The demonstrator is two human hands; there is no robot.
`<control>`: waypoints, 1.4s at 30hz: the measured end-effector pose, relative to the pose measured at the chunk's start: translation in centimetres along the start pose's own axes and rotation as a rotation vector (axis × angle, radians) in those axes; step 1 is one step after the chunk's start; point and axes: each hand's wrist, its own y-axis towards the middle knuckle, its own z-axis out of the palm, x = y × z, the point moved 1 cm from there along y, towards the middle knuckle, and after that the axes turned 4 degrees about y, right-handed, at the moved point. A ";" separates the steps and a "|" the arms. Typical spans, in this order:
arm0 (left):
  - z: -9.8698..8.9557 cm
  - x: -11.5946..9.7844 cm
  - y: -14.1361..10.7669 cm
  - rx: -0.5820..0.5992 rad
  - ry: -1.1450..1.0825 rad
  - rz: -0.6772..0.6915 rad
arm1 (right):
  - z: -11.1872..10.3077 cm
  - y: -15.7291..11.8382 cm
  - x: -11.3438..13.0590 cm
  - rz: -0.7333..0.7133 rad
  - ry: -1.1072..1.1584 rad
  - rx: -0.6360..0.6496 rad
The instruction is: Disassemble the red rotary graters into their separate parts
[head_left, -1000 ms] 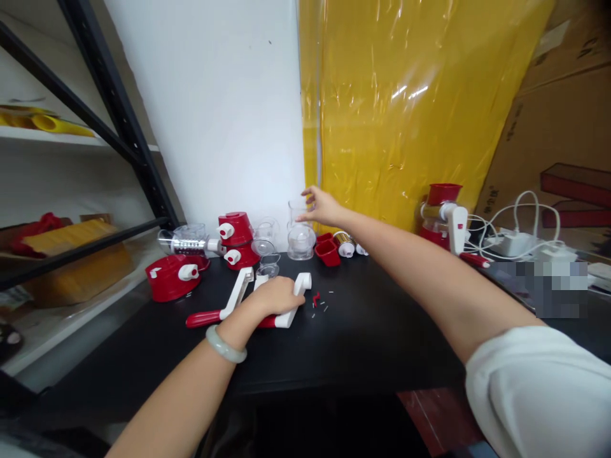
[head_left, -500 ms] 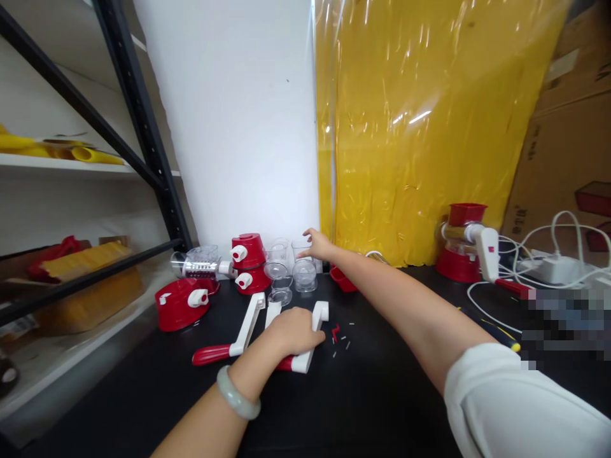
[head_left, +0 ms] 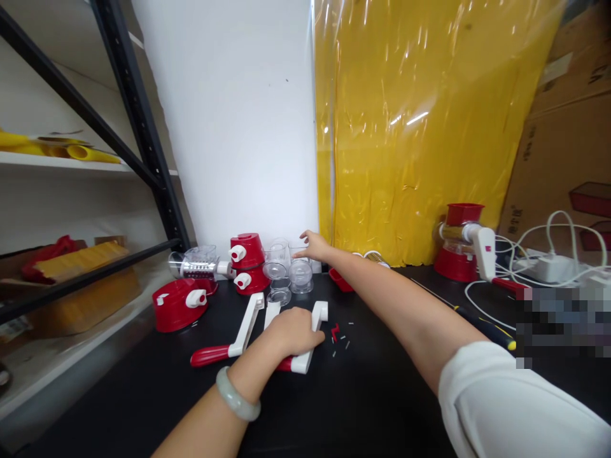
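At far left, a black-framed shelf rack [head_left: 131,95] stands beside the black table [head_left: 119,381]. On the table's left portion, a red base [head_left: 167,312] with a white knob sits in front of a clear housing holding a perforated metal drum [head_left: 203,270]. To the right, two red bases [head_left: 248,280] are stacked.

In front of the stack, the left crank handle [head_left: 245,327] lies with its red grip toward the left, apart from the fingers. The middle crank handle [head_left: 272,313] and right crank handle [head_left: 316,321] lie partly beneath the left hand [head_left: 294,332]. This hand is palm down; its thumb extends across the white arm of the right crank handle, and its other fingers are bent forward. The undersides are hidden, so a closed grip cannot be confirmed.

Behind the handles are several clear parts [head_left: 277,270]. Immediately right of these stands a clear housing [head_left: 301,280]. The right hand [head_left: 312,248] is at its upper end, index finger above and thumb below, tips parted. Contact with the clear wall cannot be determined.

Further right, a small red part [head_left: 335,332] lies among small metal pins [head_left: 347,345], near the left thumb but not touching it. A red hopper [head_left: 341,280] is partly covered by the right forearm. A screwdriver [head_left: 487,327] and an assembled grater [head_left: 461,251] occupy the right side.
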 end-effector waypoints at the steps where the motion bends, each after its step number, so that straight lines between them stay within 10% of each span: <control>1: 0.0 0.0 0.0 -0.002 -0.004 0.000 | 0.1 0.0 0.0 -0.004 -0.002 -0.001; 8: 0.2 0.3 0.2 -0.009 -0.022 0.018 | -0.1 -0.5 0.2 -0.079 -0.031 -0.003; 13: -0.2 0.4 0.2 -0.026 -0.055 0.050 | -4.7 -3.1 0.0 -0.159 -0.081 -0.001; 20: -1.1 0.6 0.5 -0.183 -0.154 0.085 | -16.1 -17.5 -7.5 -0.016 -0.451 0.075; 26: -1.2 0.4 1.0 -0.347 -0.197 0.120 | -17.8 -27.1 -14.4 0.335 -0.825 0.082; 35: -1.5 0.8 0.3 -0.494 -0.426 0.235 | -18.0 -24.6 -15.8 0.369 -0.813 0.078; 42: -1.3 1.1 0.1 -0.599 -0.715 0.268 | -19.3 -20.9 -9.6 -0.071 -0.623 -0.509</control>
